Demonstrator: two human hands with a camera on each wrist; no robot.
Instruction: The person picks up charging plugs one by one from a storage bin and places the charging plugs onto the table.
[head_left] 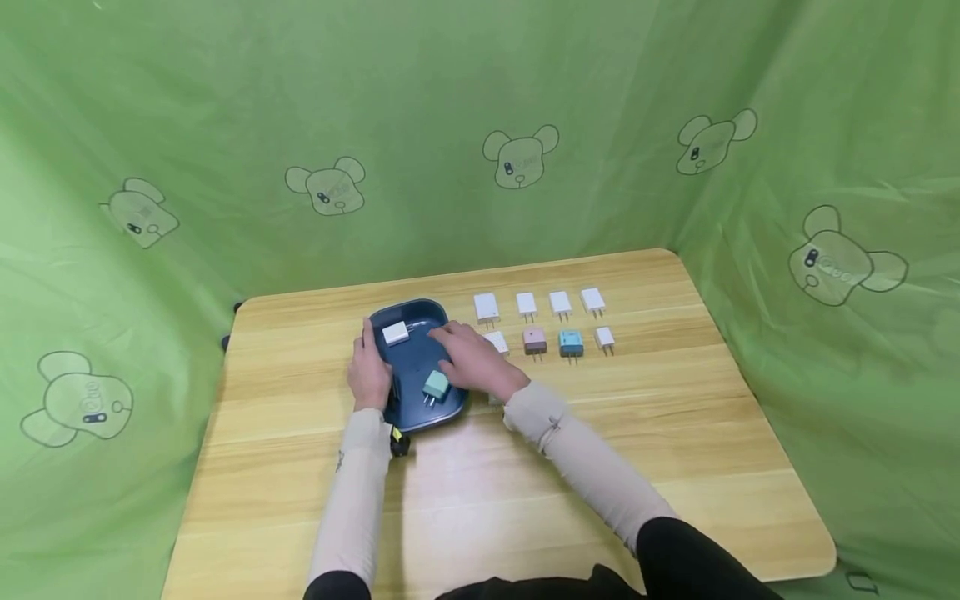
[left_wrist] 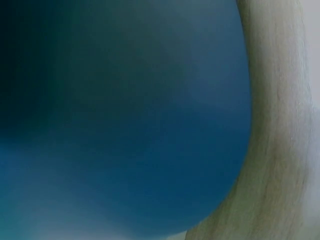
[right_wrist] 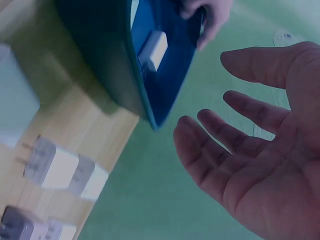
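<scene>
The left hand (head_left: 369, 373) grips the dark blue tray (head_left: 412, 358) at its left rim; the right hand (head_left: 480, 362), fingers spread and holding nothing, is at the tray's right rim. The tray is left of middle, toward the far edge of the counter (head_left: 277, 467). Inside, a white plug (head_left: 395, 333) lies near the tray's far end, a mint plug (head_left: 436, 384) near its closer end. Between tray and the counter's right edge, white plugs (head_left: 560, 302), a pink plug (head_left: 534, 339) and a blue plug (head_left: 571, 342) lie in rows.
</scene>
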